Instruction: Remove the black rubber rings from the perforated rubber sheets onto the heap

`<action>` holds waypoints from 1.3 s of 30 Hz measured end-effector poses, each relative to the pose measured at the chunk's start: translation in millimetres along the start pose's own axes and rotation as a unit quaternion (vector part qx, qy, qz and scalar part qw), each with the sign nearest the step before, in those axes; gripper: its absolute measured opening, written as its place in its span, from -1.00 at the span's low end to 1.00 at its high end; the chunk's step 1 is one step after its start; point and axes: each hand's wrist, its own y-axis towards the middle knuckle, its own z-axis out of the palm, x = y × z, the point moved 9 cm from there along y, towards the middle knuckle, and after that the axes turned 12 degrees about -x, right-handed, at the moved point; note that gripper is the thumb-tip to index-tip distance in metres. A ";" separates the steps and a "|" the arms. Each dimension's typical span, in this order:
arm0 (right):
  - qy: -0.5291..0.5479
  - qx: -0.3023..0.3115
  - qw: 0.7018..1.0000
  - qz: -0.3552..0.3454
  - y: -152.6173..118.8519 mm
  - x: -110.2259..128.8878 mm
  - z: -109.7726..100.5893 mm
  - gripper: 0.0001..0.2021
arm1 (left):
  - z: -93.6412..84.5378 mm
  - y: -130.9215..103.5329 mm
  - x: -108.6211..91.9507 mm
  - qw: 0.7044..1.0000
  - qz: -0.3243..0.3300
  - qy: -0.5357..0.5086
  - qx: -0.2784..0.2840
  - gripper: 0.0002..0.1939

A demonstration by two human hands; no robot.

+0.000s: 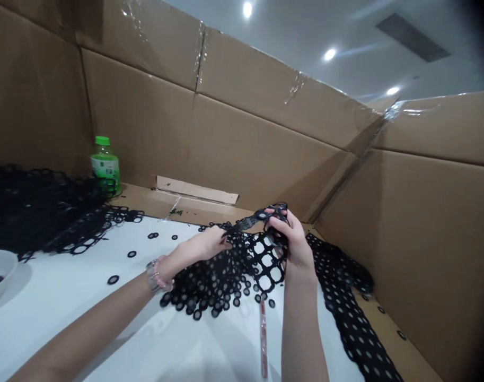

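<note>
My left hand [210,244] is closed, its fingers pinching one end of a bunched strip of black netting. The strip stretches up to my right hand [296,239], whose fingers and thumb are wrapped around more of the black netting [267,262]. From the right hand the netting hangs down, with large round openings that show the white surface. Below and between the hands lies a heap of small black rings [210,281] with pale centres. Just below the hanging netting is a slim red stick [263,337], seemingly in a clear sleeve.
Cardboard walls [261,143] enclose the white work surface [154,345]. Tangled black netting [38,207] piles up on the left, beside a green-capped bottle [105,167] and a white bowl [5,265]. A long black dotted strip [355,318] lies on the right. Loose rings [113,279] are scattered about.
</note>
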 end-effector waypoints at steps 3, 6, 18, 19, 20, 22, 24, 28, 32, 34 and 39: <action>-0.029 0.017 0.999 -0.043 -1.8 2.1 3.4 -0.78 | -54.1 -1.7 -18.0 0.993 0.038 0.017 -0.113 -0.79; -0.036 0.032 0.997 -0.065 -6.1 1.7 10.1 -0.77 | -114.3 -20.8 -40.0 0.955 0.072 0.031 -0.285 -0.77; -0.068 0.089 0.991 -0.073 -32.0 -1.7 37.5 -0.73 | -89.7 -36.0 -93.7 0.971 0.161 -0.109 -0.137 -0.68; -0.059 0.108 0.990 -0.065 -33.9 -1.9 41.3 -0.72 | -84.9 -34.5 -93.0 0.970 0.147 -0.159 -0.112 -0.66; -0.046 0.127 0.990 -0.051 -35.3 -3.1 45.2 -0.72 | -79.9 -32.5 -90.1 0.966 0.123 -0.211 -0.087 -0.64; -0.012 0.151 0.988 -0.013 -36.1 -6.1 49.1 -0.72 | -71.8 -27.0 -78.5 0.949 0.062 -0.306 -0.054 -0.62; 0.031 0.140 0.990 0.016 -33.2 -3.8 42.8 -0.73 | -77.6 -19.6 -58.9 0.924 0.007 -0.373 -0.080 -0.64; 0.111 0.035 0.993 -0.015 -23.4 25.4 -1.8 -0.73 | -133.3 -15.2 -13.6 0.883 -0.014 -0.379 -0.276 -0.68; 0.138 0.057 0.989 0.008 -27.2 37.5 -13.6 -0.71 | -113.7 -11.7 -22.2 0.973 0.061 -0.152 -0.161 -0.67; 0.137 0.082 0.986 0.035 -31.7 30.9 -5.0 -0.71 | -65.9 -12.9 -27.7 0.995 0.091 -0.034 -0.038 -0.70; 0.059 0.054 0.997 0.009 -33.7 15.9 1.0 -0.84 | 16.7 -9.4 -15.5 0.992 0.095 0.078 0.027 -0.85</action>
